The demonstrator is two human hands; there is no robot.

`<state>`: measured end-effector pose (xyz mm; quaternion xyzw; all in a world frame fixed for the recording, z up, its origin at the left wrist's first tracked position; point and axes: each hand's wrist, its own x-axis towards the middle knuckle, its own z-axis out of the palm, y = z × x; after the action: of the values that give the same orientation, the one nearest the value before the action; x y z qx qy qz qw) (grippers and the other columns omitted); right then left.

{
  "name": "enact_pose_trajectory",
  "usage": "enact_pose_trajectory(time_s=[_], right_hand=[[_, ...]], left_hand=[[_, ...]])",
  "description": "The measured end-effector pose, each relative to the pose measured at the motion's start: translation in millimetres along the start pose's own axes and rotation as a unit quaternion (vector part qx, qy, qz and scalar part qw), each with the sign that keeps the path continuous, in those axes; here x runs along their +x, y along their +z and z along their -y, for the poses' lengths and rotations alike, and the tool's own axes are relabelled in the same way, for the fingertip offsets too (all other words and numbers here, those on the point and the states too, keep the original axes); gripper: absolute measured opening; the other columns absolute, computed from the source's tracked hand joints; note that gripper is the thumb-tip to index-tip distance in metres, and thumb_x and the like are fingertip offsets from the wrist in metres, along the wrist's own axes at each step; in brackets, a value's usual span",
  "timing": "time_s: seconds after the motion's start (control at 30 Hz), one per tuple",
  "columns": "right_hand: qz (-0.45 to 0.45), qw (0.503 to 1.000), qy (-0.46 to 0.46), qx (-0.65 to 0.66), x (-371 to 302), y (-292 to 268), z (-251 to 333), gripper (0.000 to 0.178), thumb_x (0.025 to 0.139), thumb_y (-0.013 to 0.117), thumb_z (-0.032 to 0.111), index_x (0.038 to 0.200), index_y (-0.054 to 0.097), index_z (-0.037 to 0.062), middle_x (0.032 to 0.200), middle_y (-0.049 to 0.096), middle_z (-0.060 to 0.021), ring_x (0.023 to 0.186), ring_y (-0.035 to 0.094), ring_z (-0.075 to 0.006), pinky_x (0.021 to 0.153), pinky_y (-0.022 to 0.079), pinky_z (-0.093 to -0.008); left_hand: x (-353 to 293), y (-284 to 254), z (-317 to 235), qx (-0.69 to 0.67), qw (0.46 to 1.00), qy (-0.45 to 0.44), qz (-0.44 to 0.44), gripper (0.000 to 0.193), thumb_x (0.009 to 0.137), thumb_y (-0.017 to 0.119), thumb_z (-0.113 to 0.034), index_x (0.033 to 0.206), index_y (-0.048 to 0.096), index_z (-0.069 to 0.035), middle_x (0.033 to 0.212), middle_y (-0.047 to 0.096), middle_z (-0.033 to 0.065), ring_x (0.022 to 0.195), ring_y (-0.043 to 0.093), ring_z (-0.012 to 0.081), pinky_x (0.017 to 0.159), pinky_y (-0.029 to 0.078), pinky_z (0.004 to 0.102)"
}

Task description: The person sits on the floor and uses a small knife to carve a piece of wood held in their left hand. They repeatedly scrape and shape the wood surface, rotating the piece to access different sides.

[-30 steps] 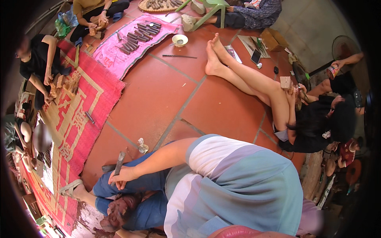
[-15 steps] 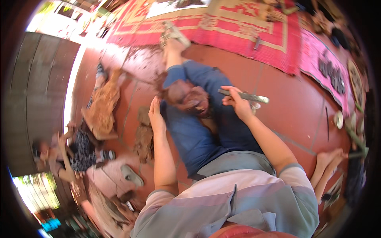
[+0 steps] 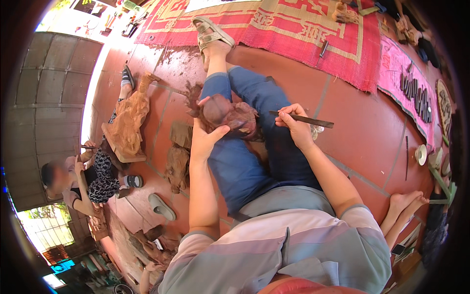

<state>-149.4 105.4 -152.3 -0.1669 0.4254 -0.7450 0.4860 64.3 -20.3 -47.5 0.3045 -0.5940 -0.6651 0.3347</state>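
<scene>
A dark reddish-brown wood carving (image 3: 218, 110), with a rounded dome and rough knobbly parts, rests across my legs in blue trousers. My left hand (image 3: 204, 136) holds its near left side; the thumb points right along the lower edge, and the other fingers are partly hidden behind the wood. Over my right thigh, my right hand (image 3: 293, 122) is closed around a long, flat, dark metal carving chisel (image 3: 316, 121). Its narrow end points left toward the carving, without touching it, and the wider end sticks out to the right.
Wood blocks (image 3: 178, 159) stand on the tiles left of my legs, with a larger pale carving (image 3: 128, 125) and a seated person (image 3: 81, 181) beyond. A grey slipper (image 3: 161, 207) lies nearby. Several dark tools (image 3: 415, 93) lie on a pink cloth at the right; a red mat (image 3: 293, 36) spreads ahead.
My left hand has come onto the carving, where it was upright and flat just beside it. The chisel has turned a little in my right hand, and its flat side looks darker.
</scene>
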Motion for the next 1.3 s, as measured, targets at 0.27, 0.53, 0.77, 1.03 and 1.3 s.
enact_pose_trajectory(time_s=[0.27,0.53,0.77,1.03,1.3], right_hand=[[0.053,0.997,0.017,0.055,2,10,-4,0.011,0.090,0.058,0.004,0.101,0.055,0.0003,0.100,0.062,-0.0090,0.091,0.064,-0.0152,0.081,0.054,-0.0276],[0.057,0.994,0.096,-0.005,5,-12,2,0.013,0.089,0.060,0.006,0.100,0.055,0.0012,0.092,0.062,-0.0066,0.083,0.063,-0.0119,0.077,0.053,-0.0260],[0.038,0.994,0.095,-0.034,11,-16,15,0.012,0.090,0.058,0.007,0.100,0.054,0.0009,0.091,0.058,-0.0052,0.082,0.062,-0.0121,0.074,0.056,-0.0267],[0.045,0.998,-0.012,-0.046,-6,13,0,0.011,0.091,0.053,0.004,0.101,0.056,-0.0020,0.104,0.053,-0.0067,0.093,0.063,-0.0164,0.084,0.054,-0.0301],[0.068,0.997,-0.014,-0.046,-10,32,59,0.010,0.092,0.053,0.003,0.101,0.056,-0.0014,0.103,0.056,-0.0090,0.093,0.064,-0.0174,0.082,0.055,-0.0298]], left_hand=[[-7,-10,-4,0.000,0.997,-0.069,-0.021,0.093,0.066,0.083,-0.011,0.140,0.028,0.000,0.138,0.043,0.0144,0.126,0.044,0.0238,0.107,0.033,0.0361],[-18,13,1,0.027,0.996,-0.078,-0.040,0.100,0.064,0.086,-0.020,0.141,0.025,-0.004,0.137,0.041,0.0129,0.126,0.041,0.0228,0.107,0.034,0.0367],[-22,31,12,0.003,0.992,-0.048,-0.113,0.090,0.069,0.082,-0.015,0.139,0.028,0.001,0.133,0.042,0.0126,0.123,0.043,0.0207,0.105,0.034,0.0349],[-36,23,12,0.054,0.992,-0.054,-0.105,0.075,0.075,0.077,-0.015,0.133,0.034,0.004,0.126,0.048,0.0132,0.116,0.050,0.0209,0.102,0.037,0.0341],[-92,61,9,0.256,0.935,-0.240,-0.041,0.030,0.091,0.060,-0.014,0.116,0.059,0.003,0.086,0.066,0.0081,0.081,0.062,0.0129,0.075,0.050,0.0266]])
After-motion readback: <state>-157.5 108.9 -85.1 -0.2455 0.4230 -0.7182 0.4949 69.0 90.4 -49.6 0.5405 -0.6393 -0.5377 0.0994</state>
